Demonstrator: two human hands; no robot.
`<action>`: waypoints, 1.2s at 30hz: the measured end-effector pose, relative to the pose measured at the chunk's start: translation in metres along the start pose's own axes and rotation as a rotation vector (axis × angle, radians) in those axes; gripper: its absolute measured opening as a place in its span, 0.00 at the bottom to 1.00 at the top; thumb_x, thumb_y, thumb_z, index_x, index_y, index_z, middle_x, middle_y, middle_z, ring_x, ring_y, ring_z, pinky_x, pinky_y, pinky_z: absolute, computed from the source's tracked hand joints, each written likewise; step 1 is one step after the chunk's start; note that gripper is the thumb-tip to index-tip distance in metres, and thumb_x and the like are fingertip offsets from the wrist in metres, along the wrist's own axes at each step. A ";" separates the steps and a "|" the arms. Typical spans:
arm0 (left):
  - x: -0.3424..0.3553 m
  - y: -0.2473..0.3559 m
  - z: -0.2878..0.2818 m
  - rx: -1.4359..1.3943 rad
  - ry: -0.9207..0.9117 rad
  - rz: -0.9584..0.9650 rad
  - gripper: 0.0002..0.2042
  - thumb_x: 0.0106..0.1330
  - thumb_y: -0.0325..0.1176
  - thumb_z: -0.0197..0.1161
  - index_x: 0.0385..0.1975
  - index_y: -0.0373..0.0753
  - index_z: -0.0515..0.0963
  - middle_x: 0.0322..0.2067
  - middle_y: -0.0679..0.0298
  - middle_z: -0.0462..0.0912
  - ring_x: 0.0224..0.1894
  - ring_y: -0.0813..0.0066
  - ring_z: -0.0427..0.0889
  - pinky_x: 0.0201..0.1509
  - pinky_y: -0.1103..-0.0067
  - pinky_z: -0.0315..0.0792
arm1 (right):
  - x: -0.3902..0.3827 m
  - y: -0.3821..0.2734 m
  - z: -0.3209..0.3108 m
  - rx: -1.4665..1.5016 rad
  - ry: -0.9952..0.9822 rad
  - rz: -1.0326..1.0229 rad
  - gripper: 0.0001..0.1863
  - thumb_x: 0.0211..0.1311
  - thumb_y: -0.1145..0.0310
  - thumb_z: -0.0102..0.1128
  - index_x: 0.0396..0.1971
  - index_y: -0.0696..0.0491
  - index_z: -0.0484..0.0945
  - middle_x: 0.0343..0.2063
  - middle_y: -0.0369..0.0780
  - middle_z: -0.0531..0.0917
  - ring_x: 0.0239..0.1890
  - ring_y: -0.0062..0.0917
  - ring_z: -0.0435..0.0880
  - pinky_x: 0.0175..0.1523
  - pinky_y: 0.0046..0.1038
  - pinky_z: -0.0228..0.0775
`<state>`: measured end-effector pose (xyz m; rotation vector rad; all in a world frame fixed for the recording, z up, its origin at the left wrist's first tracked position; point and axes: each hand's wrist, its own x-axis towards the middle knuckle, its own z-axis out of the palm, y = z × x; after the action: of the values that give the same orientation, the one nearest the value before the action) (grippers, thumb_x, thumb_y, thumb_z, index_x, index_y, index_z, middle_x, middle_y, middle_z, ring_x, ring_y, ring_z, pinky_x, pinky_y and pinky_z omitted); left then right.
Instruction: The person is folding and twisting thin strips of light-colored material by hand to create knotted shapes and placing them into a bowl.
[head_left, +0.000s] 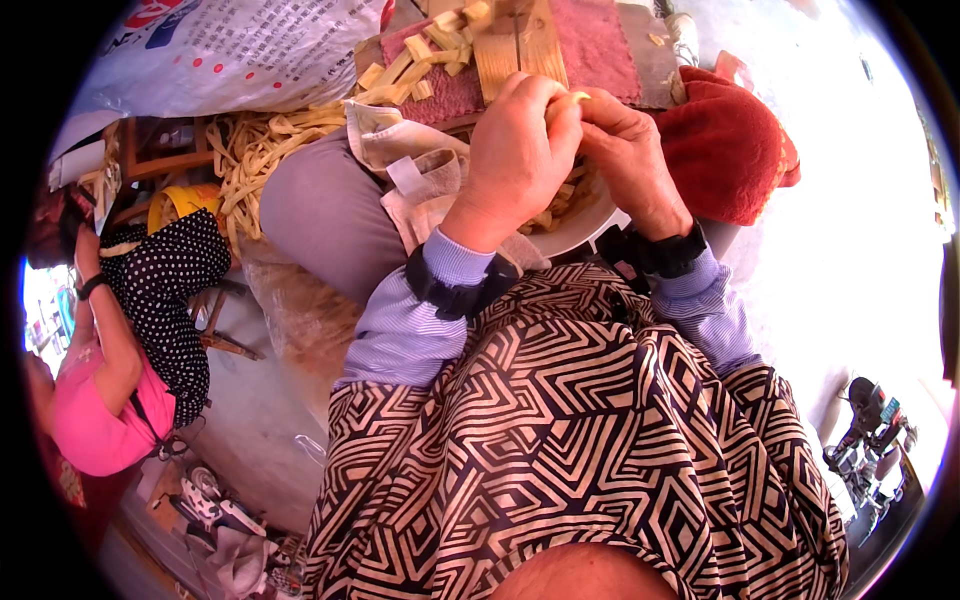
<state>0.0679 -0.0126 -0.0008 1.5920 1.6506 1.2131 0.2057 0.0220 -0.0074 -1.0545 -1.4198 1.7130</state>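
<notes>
Pale strips [262, 150] heaped beside left hand [515, 150].

Matt pale fibre strips [262, 150], rough wood block [520, 45], fuzzy red cloth [725, 140].

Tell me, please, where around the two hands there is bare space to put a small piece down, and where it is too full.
Bare: the pale ground right of the red cloth. Crowded: the wooden board above the left hand and right hand carries strips; the white bowl beneath holds more.
</notes>
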 end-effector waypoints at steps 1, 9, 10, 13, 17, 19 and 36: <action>0.001 -0.001 0.004 -0.004 0.029 -0.023 0.09 0.61 0.30 0.58 0.33 0.29 0.75 0.31 0.53 0.78 0.32 0.60 0.79 0.36 0.72 0.72 | -0.001 0.002 0.001 0.128 0.045 0.017 0.08 0.59 0.75 0.60 0.37 0.60 0.81 0.36 0.30 0.80 0.38 0.13 0.77 0.46 0.17 0.69; -0.039 0.015 0.002 -0.553 -0.286 -0.542 0.13 0.72 0.42 0.51 0.38 0.39 0.76 0.20 0.76 0.68 0.21 0.90 0.62 0.22 0.89 0.56 | 0.005 0.013 -0.008 0.589 0.264 0.029 0.13 0.58 0.77 0.60 0.44 0.62 0.77 0.40 0.37 0.80 0.40 0.18 0.77 0.47 0.19 0.69; -0.045 0.009 -0.003 -0.544 -0.292 -0.533 0.13 0.72 0.40 0.50 0.38 0.38 0.76 0.21 0.76 0.68 0.22 0.90 0.63 0.22 0.89 0.57 | 0.008 0.020 -0.010 0.468 0.260 -0.025 0.15 0.59 0.77 0.60 0.47 0.60 0.76 0.40 0.37 0.80 0.40 0.18 0.77 0.47 0.19 0.69; -0.048 -0.005 -0.023 -0.298 -0.221 -0.323 0.11 0.72 0.35 0.51 0.39 0.34 0.77 0.21 0.75 0.68 0.23 0.89 0.64 0.24 0.86 0.60 | 0.005 0.016 -0.015 0.238 0.193 -0.086 0.19 0.60 0.76 0.59 0.52 0.58 0.73 0.38 0.37 0.79 0.41 0.17 0.77 0.47 0.18 0.70; -0.040 -0.007 -0.037 0.237 -0.046 0.040 0.06 0.64 0.31 0.56 0.36 0.38 0.77 0.28 0.56 0.79 0.28 0.54 0.78 0.29 0.70 0.71 | 0.005 0.002 -0.024 -0.080 0.118 -0.181 0.18 0.61 0.75 0.59 0.52 0.54 0.74 0.37 0.35 0.79 0.39 0.16 0.77 0.41 0.19 0.72; -0.036 -0.001 -0.040 0.291 -0.084 0.092 0.06 0.64 0.30 0.57 0.37 0.36 0.77 0.29 0.55 0.80 0.29 0.55 0.79 0.31 0.72 0.72 | 0.005 -0.010 -0.022 -0.348 -0.068 -0.235 0.16 0.60 0.73 0.61 0.48 0.53 0.76 0.32 0.37 0.80 0.34 0.19 0.79 0.38 0.22 0.72; 0.002 -0.028 -0.075 -0.485 -0.514 -0.306 0.12 0.69 0.36 0.54 0.32 0.33 0.80 0.20 0.72 0.72 0.22 0.86 0.66 0.27 0.85 0.63 | 0.033 -0.062 -0.052 -0.914 -0.407 -0.199 0.10 0.60 0.68 0.58 0.29 0.60 0.77 0.18 0.48 0.73 0.20 0.33 0.73 0.30 0.29 0.68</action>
<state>-0.0106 -0.0258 0.0091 1.1652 1.1111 0.8621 0.2370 0.0853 0.0442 -0.9579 -2.6014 1.1468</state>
